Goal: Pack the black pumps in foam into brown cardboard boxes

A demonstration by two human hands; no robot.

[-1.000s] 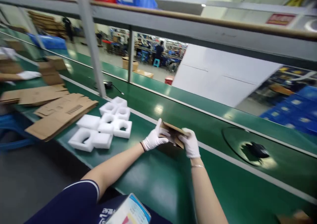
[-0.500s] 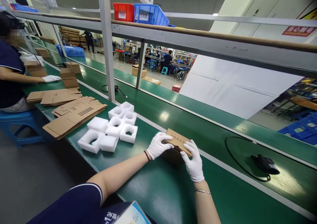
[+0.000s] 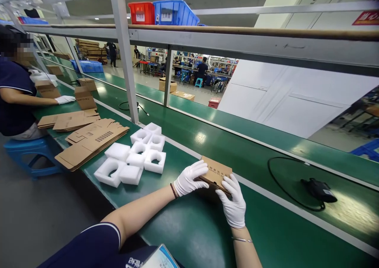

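A small brown cardboard box point(image 3: 217, 168) with printed lettering on its top stands on the green bench in front of me. My left hand point(image 3: 191, 178), in a white glove, grips its left end, fingers over the top edge and thumb along the near side. At the right end my right hand point(image 3: 233, 201), gloved too, has its fingers on the top and its thumb against the front edge. The box's near side is in shadow, and its contents do not show. Left of my hands lie several white foam blocks point(image 3: 155, 161) with round holes.
Flat cardboard blanks point(image 3: 91, 143) are stacked beyond the foam. A black adapter with a cable point(image 3: 321, 190) lies on the belt to the right. A metal post point(image 3: 124, 55) holds a shelf with red and blue bins point(image 3: 176, 13). A co-worker point(image 3: 16, 86) sits at the left.
My left fingers have slid further across the box top, and my right hand has shifted slightly downward with its fingers closer to the front edge. The camera view has tilted a little.
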